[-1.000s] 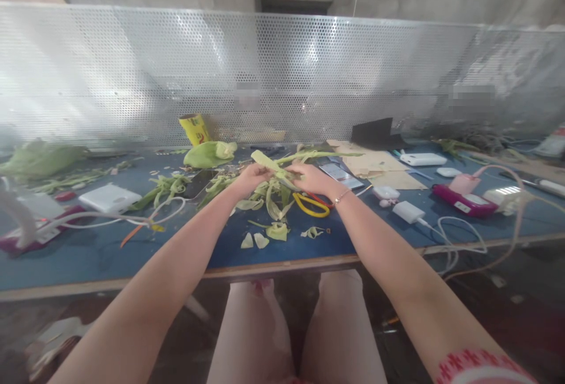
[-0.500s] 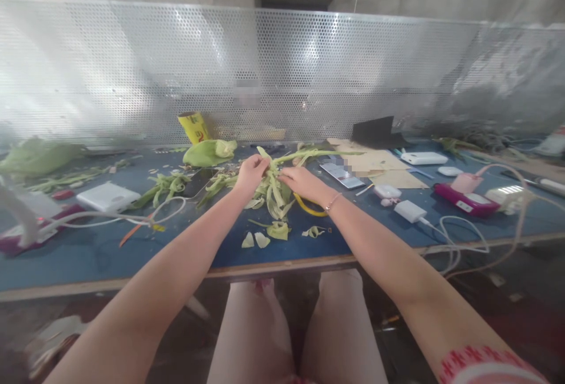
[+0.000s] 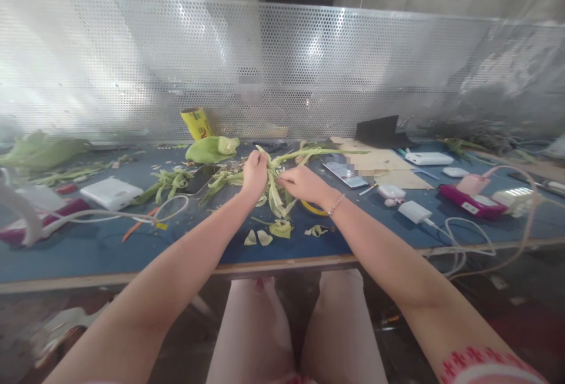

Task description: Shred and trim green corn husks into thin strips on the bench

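A pale green leafy stalk (image 3: 275, 197) is between my hands, its strip-like leaves hanging down over the table. My left hand (image 3: 256, 172) is closed around its upper part, with a tip poking out above the fingers. Close by on the right, my right hand (image 3: 302, 184) pinches at the hanging leaves; its fingertips are partly hidden. A long thin green stem (image 3: 335, 151) reaches rightward behind the hands. Torn leaf pieces (image 3: 281, 229) lie in front of them. Beneath the right wrist shows part of a yellow ring (image 3: 311, 207), possibly a roll of tape.
A big green leaf bundle (image 3: 207, 149) and a yellow tube (image 3: 196, 123) stand by the perforated metal screen (image 3: 282, 66). A phone (image 3: 346, 173), a white charger (image 3: 415, 212) and cables are at right. At left lies a white power bank (image 3: 112, 193) near more leaf strips (image 3: 170, 184).
My left hand has turned and closed more fully around the stalk. The hanging leaves are gathered into a narrower bunch. The view has tilted slightly downward.
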Available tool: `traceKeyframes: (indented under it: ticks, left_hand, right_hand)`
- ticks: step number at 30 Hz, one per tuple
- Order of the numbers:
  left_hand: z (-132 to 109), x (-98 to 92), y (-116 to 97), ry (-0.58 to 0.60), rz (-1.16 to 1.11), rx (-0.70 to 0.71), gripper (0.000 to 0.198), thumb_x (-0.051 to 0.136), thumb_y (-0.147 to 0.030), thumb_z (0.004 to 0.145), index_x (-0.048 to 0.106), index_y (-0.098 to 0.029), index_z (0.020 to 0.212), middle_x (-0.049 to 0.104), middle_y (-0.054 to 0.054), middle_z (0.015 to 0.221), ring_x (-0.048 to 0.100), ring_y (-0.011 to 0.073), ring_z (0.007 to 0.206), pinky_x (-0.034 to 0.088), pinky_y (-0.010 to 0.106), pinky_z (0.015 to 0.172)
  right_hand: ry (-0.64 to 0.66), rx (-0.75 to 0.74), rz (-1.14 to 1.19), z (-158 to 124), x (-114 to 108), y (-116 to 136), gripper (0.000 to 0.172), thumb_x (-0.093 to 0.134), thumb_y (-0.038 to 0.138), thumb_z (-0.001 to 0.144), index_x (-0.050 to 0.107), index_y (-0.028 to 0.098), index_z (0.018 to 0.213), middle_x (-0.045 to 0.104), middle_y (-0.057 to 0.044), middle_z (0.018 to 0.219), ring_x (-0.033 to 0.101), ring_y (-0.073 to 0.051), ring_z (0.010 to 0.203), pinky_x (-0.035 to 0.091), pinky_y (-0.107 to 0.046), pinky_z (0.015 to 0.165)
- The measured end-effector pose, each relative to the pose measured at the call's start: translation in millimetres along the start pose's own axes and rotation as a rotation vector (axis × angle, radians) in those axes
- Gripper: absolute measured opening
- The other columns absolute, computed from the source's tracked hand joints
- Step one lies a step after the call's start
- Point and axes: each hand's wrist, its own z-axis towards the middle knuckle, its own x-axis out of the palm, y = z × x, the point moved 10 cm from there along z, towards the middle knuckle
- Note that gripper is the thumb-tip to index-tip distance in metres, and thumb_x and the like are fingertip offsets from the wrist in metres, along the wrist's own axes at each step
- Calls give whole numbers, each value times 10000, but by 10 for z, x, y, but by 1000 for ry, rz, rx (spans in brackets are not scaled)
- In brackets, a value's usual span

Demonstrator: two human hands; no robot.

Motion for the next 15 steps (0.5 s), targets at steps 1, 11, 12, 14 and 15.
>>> traceKeyframes:
  ticks: [1, 11, 12, 14, 15]
  left_hand:
    - [1, 0, -5, -2, -16, 6, 285, 424, -263, 844, 294, -201, 598, 302, -37, 597, 317, 111, 584, 277, 248, 588]
    - [-49, 366, 13, 518, -387, -152, 339, 565, -481, 758, 409, -199, 655, 325, -53, 541, 287, 66, 426, 258, 205, 405]
    - [-57, 362, -1, 531, -388, -159, 346, 577, -487, 748, 411, -197, 658, 330, -55, 542, 291, 62, 424, 257, 198, 398]
    - [-72, 358, -25, 548, -376, -160, 352, 592, -491, 736, 412, -197, 667, 329, -60, 543, 289, 57, 419, 246, 187, 386]
    - [-80, 362, -32, 556, -366, -156, 352, 595, -490, 734, 410, -197, 672, 319, -64, 540, 281, 54, 414, 237, 185, 380]
  right_hand:
    - [3, -5, 3, -6, -6, 18, 400, 465, 276, 872, 339, 185, 503, 356, 32, 486, 334, -93, 501, 232, -264, 549]
    - [-38, -49, 233, -1, -71, -52, 285, 434, 280, 882, 503, 170, 627, 509, -3, 649, 465, -124, 644, 348, -257, 663]
    - [-38, -35, 250, 1, -63, -83, 270, 425, 284, 885, 523, 167, 663, 504, -2, 656, 461, -126, 650, 352, -262, 672]
    - [-17, -1, 294, -4, -28, -125, 211, 407, 273, 887, 556, 163, 786, 495, 5, 675, 448, -126, 651, 357, -267, 676]
    - [0, 15, 325, -10, -5, -134, 187, 398, 260, 886, 558, 166, 862, 490, 11, 683, 444, -124, 648, 360, -266, 671]
